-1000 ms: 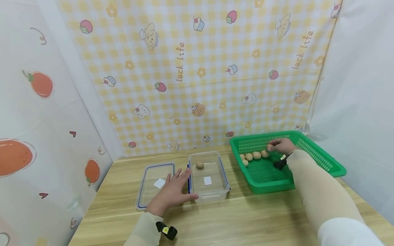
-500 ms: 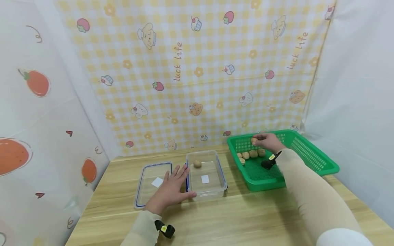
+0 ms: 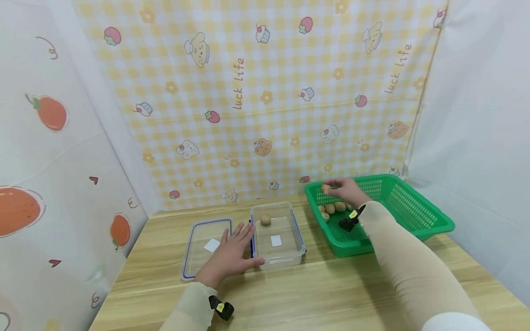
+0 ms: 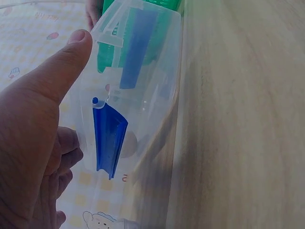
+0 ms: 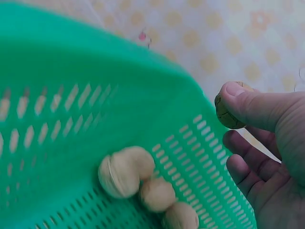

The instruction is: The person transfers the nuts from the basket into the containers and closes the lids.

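My right hand (image 3: 347, 191) pinches a walnut (image 3: 325, 188) between thumb and fingers, up at the back left rim of the green basket (image 3: 352, 250). Below it, several walnuts (image 5: 121, 177) lie together in the basket's left corner in the right wrist view. My left hand (image 3: 232, 254) has its fingers spread along the left side of a clear plastic box (image 3: 285, 263), the thumb at its near corner. A single walnut (image 3: 265, 220) sits inside that box, towards the back. From the left wrist, a blue latch (image 4: 109, 138) shows on the box wall beside the hand.
The box's clear lid (image 3: 191, 255) with a blue seal lies flat on the wooden table (image 3: 290, 303), partly under the left hand. A checked cloth (image 3: 281, 124) hangs behind the table, with white sheets at both sides.
The right hand has lifted the walnut from the basket's row and carried it left to the basket's left rim. The left hand has stayed at the box.
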Demonstrator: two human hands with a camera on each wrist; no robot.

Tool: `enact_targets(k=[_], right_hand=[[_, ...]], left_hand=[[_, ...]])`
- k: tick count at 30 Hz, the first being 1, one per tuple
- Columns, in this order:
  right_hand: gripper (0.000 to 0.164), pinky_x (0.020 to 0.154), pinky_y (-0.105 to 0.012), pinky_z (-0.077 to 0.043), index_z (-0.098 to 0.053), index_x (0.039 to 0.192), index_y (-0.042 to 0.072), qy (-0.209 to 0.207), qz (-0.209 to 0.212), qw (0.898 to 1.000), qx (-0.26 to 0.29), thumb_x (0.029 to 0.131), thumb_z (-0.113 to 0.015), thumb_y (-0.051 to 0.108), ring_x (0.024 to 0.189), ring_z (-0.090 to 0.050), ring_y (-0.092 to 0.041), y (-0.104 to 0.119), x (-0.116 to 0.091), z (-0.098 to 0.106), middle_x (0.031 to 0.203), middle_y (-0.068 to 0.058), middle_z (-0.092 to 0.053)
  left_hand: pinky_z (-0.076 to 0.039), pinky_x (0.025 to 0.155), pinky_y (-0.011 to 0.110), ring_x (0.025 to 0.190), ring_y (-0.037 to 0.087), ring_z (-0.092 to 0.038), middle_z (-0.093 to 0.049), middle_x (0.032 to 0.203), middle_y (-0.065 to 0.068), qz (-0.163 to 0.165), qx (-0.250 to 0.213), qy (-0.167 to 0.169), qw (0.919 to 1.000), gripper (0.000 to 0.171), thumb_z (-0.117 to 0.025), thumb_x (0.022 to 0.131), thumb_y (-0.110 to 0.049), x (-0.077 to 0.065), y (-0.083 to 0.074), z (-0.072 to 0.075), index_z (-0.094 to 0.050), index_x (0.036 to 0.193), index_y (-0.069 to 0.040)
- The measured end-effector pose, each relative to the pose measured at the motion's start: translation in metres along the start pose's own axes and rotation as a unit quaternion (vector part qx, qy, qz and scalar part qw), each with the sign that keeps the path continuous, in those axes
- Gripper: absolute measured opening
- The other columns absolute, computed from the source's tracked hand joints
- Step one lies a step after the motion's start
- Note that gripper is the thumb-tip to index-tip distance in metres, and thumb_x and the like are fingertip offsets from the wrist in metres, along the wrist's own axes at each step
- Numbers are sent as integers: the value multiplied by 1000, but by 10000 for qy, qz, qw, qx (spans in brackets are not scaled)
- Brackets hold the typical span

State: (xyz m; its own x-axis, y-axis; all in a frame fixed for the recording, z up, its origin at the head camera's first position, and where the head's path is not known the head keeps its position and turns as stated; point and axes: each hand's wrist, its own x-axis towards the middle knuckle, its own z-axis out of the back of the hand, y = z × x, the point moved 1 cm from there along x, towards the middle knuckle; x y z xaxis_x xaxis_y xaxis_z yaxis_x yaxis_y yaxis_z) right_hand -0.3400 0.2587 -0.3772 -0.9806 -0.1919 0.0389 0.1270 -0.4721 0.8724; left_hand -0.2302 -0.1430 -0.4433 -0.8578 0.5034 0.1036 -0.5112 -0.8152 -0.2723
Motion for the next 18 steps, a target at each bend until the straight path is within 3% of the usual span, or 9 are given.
enact_targets(k=[6, 14, 18], right_hand=[[54, 109, -60, -40, -51, 147, 2, 37, 178, 9995, 268, 99, -68, 21, 136, -45, -41, 14, 5, -21, 149, -22, -49], [46, 101, -48, -50, -58, 141, 5, 32, 327, 9990, 310, 98, -69, 15, 126, -55, -35, 35, 9, -59, 143, -18, -55], [44, 99, -49, -51, -61, 138, 5, 61, 413, 9984, 371, 96, -70, 12, 123, -57, -33, 44, 13, -75, 137, -17, -59]], left_hand=[[-3, 121, 63, 155, 31, -10, -22, 167, 6, -71, 144, -49, 9999, 105, -52, 86, -80, 1, 0, 1, -24, 162, -14], [-2, 121, 63, 155, 31, -10, -22, 167, 5, -112, 129, -33, 9998, 105, -52, 85, -81, 2, -1, 2, -25, 162, -14], [-2, 121, 63, 155, 32, -11, -24, 167, 5, -109, 145, -54, 9998, 105, -52, 85, -81, 2, 0, 2, -26, 161, -14]])
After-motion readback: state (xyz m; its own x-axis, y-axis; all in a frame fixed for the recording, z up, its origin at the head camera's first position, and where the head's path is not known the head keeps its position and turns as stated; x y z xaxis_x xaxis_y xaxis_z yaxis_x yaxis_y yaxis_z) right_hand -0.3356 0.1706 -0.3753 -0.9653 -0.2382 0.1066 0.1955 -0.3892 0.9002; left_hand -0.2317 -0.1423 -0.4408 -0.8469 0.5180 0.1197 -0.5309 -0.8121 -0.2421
